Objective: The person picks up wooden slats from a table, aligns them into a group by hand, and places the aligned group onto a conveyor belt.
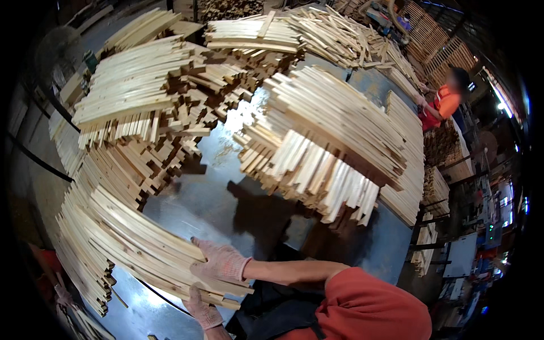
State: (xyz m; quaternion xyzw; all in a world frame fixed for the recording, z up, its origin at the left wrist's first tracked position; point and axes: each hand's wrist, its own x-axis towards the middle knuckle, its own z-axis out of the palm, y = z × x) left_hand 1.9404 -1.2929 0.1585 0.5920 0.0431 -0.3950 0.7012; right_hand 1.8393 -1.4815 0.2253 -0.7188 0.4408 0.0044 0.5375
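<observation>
Both my hands wear pale pink work gloves at the near edge of a metal table. My right hand (222,262) presses on the far side of a layer of long, pale wooden strips (150,249), close to their near-right ends. On the opposite side of that same layer, my left hand (201,309) is closed against the lower edge, thumb up. Between them the strips are squeezed side by side. Their left ends rest over more wooden strips (76,255) stacked at the left. My palms and some fingers are hidden.
A crisscross stack of wooden strips (340,124) stands on the metal table (190,204) at the middle right. Another tall stack (133,82) is at the far left. Loose strips (328,37) lie heaped at the back. A co-worker in orange (445,105) stands at the far right.
</observation>
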